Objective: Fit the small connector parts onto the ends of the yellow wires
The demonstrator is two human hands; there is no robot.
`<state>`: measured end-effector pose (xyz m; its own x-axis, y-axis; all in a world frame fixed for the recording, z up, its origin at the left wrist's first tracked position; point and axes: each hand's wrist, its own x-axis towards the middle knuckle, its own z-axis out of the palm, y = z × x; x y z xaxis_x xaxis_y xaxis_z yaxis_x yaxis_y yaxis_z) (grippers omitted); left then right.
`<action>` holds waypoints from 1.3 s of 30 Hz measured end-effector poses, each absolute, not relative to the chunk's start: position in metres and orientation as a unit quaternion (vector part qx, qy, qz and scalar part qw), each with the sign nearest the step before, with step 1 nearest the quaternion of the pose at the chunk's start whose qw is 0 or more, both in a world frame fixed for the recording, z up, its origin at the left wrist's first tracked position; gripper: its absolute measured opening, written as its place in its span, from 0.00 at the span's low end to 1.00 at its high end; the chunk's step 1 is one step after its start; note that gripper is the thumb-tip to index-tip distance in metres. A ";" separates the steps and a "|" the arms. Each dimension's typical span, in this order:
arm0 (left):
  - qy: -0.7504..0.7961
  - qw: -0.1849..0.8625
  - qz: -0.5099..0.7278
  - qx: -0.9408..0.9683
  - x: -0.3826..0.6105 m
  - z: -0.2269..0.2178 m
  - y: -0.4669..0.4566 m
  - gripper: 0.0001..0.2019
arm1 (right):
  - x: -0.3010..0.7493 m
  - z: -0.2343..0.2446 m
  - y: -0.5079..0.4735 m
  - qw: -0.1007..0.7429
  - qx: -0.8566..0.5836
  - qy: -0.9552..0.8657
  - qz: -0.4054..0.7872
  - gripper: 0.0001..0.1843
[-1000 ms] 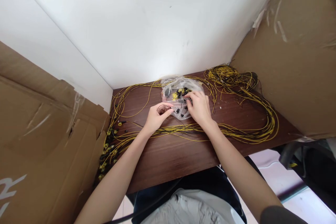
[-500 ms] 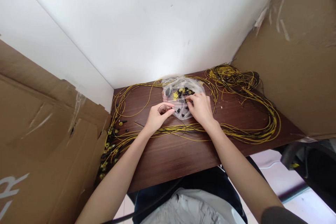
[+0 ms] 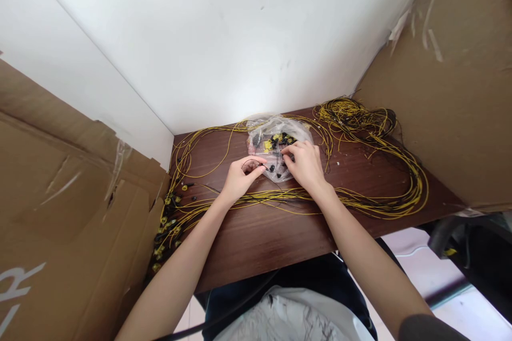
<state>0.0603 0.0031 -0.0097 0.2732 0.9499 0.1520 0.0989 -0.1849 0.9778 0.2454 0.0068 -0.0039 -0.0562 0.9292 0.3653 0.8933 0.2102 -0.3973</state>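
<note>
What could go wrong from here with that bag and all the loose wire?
1. The left hand pinches a thin black wire right above the yellow wires crossing the table; it could snag or tangle in them.
2. The right hand fingers the clear plastic bag of small black and yellow parts; a tug might spill them.
3. The connectors sit at the table's left edge and may slip off.

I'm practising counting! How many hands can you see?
2. The left hand pinches a thin black wire beside the plastic bag; the right hand has its fingertips on the bag. No others show.
</note>
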 end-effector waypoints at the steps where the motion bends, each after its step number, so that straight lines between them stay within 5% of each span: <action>1: 0.410 0.487 0.439 0.634 0.060 -0.010 0.003 0.11 | 0.245 -0.002 0.006 0.297 -0.624 -0.722 0.036 0.10; 8: 0.400 0.495 0.451 0.626 0.060 -0.008 0.003 0.15 | 0.238 0.003 0.007 0.514 -0.494 -0.655 0.250 0.07; 14: 0.399 0.502 0.465 0.610 0.061 -0.009 0.003 0.14 | 0.230 -0.001 0.008 0.544 -0.433 -0.545 0.469 0.11; 39: 0.393 0.495 0.482 0.607 0.060 -0.012 0.005 0.10 | 0.224 0.002 0.002 0.477 -0.429 -0.615 0.458 0.11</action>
<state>0.0600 0.0050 -0.0118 0.2260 0.9542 0.1961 -0.0005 -0.2011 0.9796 0.2242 0.0021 0.0018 -0.1765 0.9651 0.1934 0.0903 0.2116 -0.9732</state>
